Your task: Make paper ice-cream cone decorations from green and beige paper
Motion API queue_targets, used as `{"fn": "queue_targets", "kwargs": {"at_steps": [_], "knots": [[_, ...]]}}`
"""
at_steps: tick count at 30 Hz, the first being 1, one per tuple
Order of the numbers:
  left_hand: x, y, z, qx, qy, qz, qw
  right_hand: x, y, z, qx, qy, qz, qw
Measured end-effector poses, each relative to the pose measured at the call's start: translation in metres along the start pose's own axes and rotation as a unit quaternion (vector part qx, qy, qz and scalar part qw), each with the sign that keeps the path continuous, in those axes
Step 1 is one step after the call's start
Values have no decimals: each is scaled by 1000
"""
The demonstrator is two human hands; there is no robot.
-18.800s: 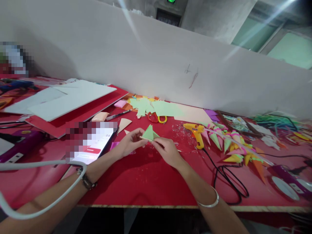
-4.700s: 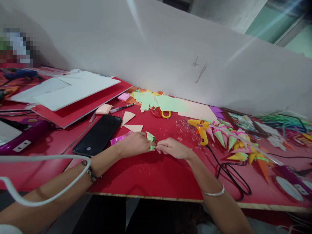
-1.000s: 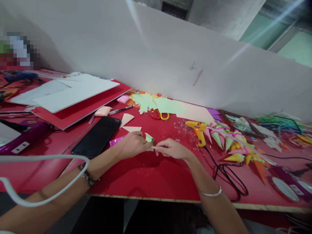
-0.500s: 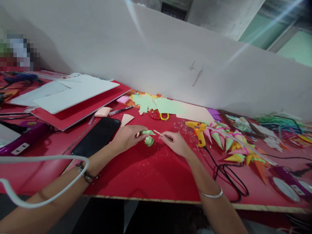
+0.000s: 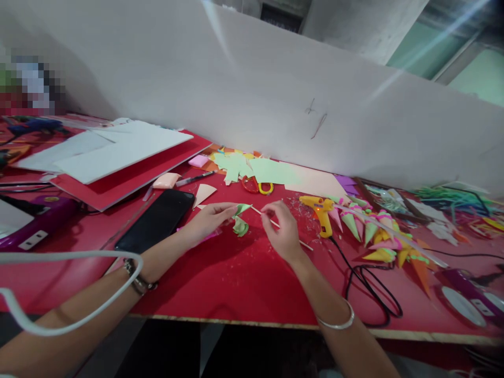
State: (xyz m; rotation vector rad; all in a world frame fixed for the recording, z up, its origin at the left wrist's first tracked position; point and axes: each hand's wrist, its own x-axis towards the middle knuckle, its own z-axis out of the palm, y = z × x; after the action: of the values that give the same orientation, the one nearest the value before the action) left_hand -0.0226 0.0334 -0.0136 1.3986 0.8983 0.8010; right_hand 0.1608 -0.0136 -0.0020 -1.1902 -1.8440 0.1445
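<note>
My left hand [image 5: 214, 219] pinches a light green paper strip [image 5: 242, 210] between thumb and fingertips. Just below those fingers is a curled green paper piece [image 5: 240, 227]; whether it is joined to the strip I cannot tell. A thin wooden stick [image 5: 306, 245] passes through the closed fingers of my right hand [image 5: 281, 226]. Its far tip points left and meets the end of the green strip, while the rest slants out behind the hand. Under my left wrist shows a bit of pink material, partly hidden.
A black phone [image 5: 157, 218] lies left of my hands. To the right are a yellow glue gun [image 5: 323, 214] with a black cord [image 5: 354, 273] and several paper cones [image 5: 384, 241]. Scissors [image 5: 265, 188] and green paper sheets [image 5: 268, 170] lie behind. White boards [image 5: 129, 149] are stacked back left.
My right hand has turned and shifted its hold along the stick, so more of the stick shows behind it. My left fingers have drawn back slightly, showing more of the green strip.
</note>
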Motion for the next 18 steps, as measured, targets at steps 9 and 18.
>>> {"fn": "queue_targets", "kwargs": {"at_steps": [9, 18], "knots": [[-2, -1, 6, -65, -54, 7, 996, -5, -11, 13, 4, -85, -32, 996], [-4, 5, 7, -85, -77, 8, 993, -6, -3, 13, -3, -85, -39, 996]]}}
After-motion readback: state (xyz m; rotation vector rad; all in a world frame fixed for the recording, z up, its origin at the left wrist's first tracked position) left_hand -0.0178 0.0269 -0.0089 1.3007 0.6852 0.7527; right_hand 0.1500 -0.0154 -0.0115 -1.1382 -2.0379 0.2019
